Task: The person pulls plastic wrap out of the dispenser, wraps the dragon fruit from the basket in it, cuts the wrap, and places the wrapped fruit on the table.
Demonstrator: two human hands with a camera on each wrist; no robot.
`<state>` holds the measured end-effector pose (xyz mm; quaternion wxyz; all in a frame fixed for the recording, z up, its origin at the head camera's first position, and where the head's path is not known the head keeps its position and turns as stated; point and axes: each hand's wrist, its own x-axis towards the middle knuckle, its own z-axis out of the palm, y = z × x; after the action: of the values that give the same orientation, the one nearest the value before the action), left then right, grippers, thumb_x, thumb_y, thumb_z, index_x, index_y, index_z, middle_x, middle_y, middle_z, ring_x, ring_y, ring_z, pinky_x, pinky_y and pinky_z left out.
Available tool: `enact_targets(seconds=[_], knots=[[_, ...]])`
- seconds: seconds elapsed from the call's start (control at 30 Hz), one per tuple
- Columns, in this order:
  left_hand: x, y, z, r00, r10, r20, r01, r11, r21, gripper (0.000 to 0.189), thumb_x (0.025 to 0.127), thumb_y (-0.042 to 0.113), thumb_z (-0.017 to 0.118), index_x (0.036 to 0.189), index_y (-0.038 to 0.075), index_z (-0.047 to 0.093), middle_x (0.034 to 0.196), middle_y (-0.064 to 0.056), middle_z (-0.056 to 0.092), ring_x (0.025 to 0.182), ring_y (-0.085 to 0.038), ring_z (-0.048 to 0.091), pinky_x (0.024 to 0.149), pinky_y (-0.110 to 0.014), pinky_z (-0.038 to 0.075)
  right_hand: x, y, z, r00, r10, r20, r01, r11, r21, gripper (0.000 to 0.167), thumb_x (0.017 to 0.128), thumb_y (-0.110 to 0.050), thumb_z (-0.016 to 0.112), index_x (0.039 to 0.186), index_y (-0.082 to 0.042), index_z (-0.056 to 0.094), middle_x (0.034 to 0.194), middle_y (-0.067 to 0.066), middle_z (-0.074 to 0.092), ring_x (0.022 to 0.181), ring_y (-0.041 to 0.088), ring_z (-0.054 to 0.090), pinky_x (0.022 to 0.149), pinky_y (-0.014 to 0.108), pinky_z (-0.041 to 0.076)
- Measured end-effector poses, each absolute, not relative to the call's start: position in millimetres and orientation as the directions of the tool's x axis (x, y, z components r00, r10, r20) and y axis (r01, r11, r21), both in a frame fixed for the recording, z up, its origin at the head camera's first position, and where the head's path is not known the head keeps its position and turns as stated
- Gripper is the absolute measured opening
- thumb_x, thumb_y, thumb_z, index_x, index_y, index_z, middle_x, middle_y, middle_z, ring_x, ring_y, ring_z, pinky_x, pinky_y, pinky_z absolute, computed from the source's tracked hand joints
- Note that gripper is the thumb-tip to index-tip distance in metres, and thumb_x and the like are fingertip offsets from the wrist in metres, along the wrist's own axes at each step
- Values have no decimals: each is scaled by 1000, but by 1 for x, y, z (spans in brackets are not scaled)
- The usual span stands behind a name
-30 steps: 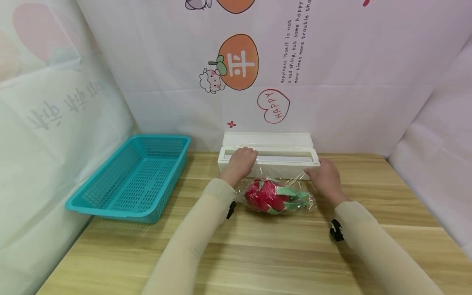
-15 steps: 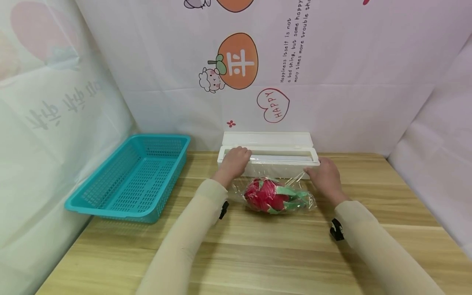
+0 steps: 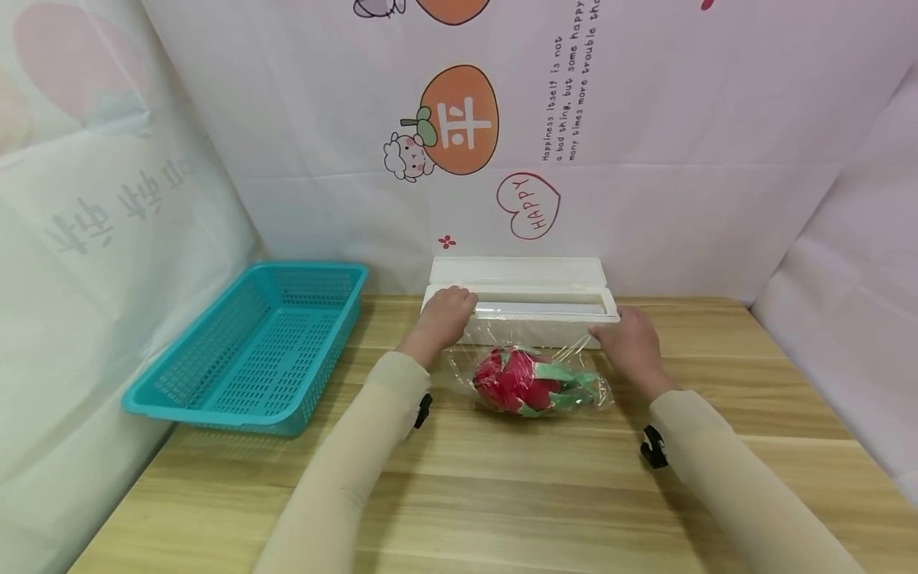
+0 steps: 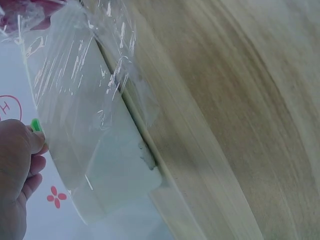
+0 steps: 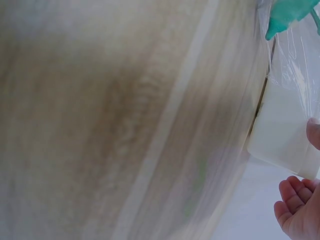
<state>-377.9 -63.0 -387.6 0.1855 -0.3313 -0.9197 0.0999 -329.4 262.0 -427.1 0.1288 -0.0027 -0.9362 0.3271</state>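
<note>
A dragon fruit (image 3: 518, 381) with green leaf tips lies on the table, covered by clear cling film (image 3: 574, 351). Behind it stands a white cling film dispenser (image 3: 527, 331), its lid raised and a roll (image 3: 538, 308) inside. Film runs from the dispenser's front edge over the fruit. My left hand (image 3: 443, 319) is at the left part of that edge. It pinches a small green slide cutter (image 4: 36, 125), mostly hidden by the thumb in the left wrist view. My right hand (image 3: 631, 343) grips the dispenser's right end, thumb in front and fingers round the side.
A teal perforated plastic basket (image 3: 268, 351) sits on the left of the wooden table (image 3: 545, 502). White printed cloth (image 3: 323, 215) rises behind the dispenser and along both sides.
My left hand has slid leftward along the dispenser's front edge with the slide cutter. The right hand holds its place. Fruit and dispenser stay put, apart from a slight shift of view.
</note>
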Motion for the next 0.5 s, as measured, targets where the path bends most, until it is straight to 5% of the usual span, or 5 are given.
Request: enact_targets(seconds=[0.5], knots=[[-378, -79, -388, -701, 650, 293, 582, 759, -293, 24, 82, -4, 65, 105, 2, 63, 96, -10, 65, 89, -25, 59, 82, -36, 50, -327, 260, -426, -967, 92, 237, -77, 784, -616, 61, 93, -28, 65, 133, 14, 44, 121, 31, 51, 109, 48, 50, 92, 61, 42]])
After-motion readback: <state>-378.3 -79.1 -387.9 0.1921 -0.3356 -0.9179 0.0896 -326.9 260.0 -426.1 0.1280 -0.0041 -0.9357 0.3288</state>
